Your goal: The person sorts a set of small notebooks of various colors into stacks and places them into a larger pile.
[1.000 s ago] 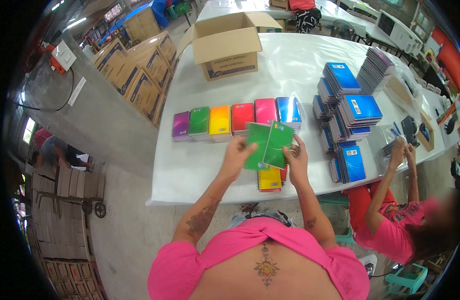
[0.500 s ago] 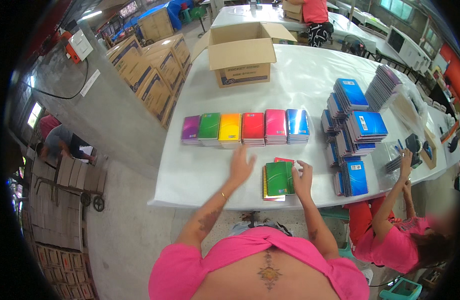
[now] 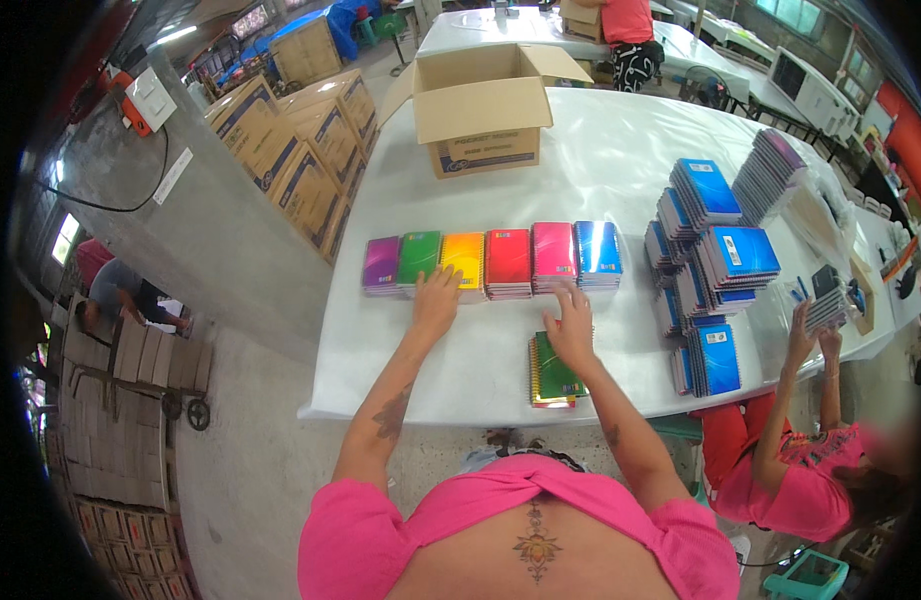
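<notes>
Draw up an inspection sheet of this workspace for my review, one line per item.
Surface: glossy white table.
Job's things: six spiral notebook stacks in a row, purple, green, yellow, red, pink, blue; smaller green-topped spiral notebook pile nearer the person.
Clutter: crumpled clear plastic at far right.
Hands: left hand at the yellow stack, right hand near the pink stack; contact unclear.
Cables: thin black cable on the grey pillar.
Surroundings: stacked brown cardboard cartons at left; pink-shirted co-worker at right.
</notes>
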